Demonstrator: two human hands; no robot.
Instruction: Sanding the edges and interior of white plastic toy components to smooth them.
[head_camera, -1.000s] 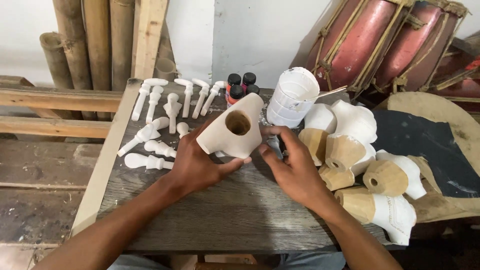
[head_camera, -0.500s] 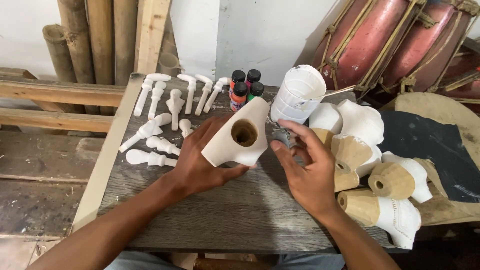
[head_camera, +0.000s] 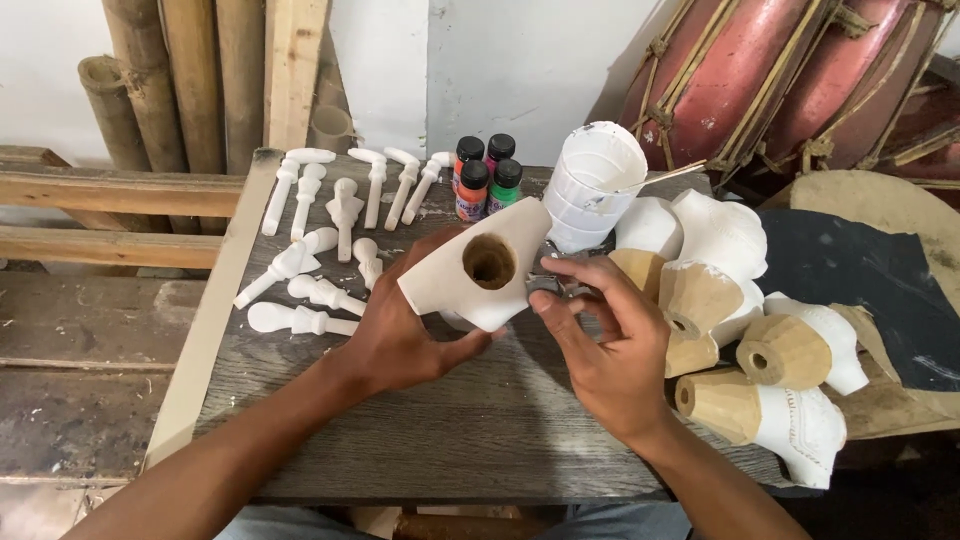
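Your left hand (head_camera: 400, 340) is gripping one white carved piece (head_camera: 480, 275); your right hand (head_camera: 610, 345) is pinching sandpaper (head_camera: 548, 283) beside four paint bottles (head_camera: 485, 178).

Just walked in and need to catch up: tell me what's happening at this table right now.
A person is working a white-coated carved wooden piece with a round hole in it. The left hand holds it tilted above the grey wooden table, while the right hand presses a small grey scrap, probably sandpaper, against its edge. White peg-like parts lie to the left, small paint bottles and a white tub stand behind, and more carved pieces, some bare wood, pile up on the right.
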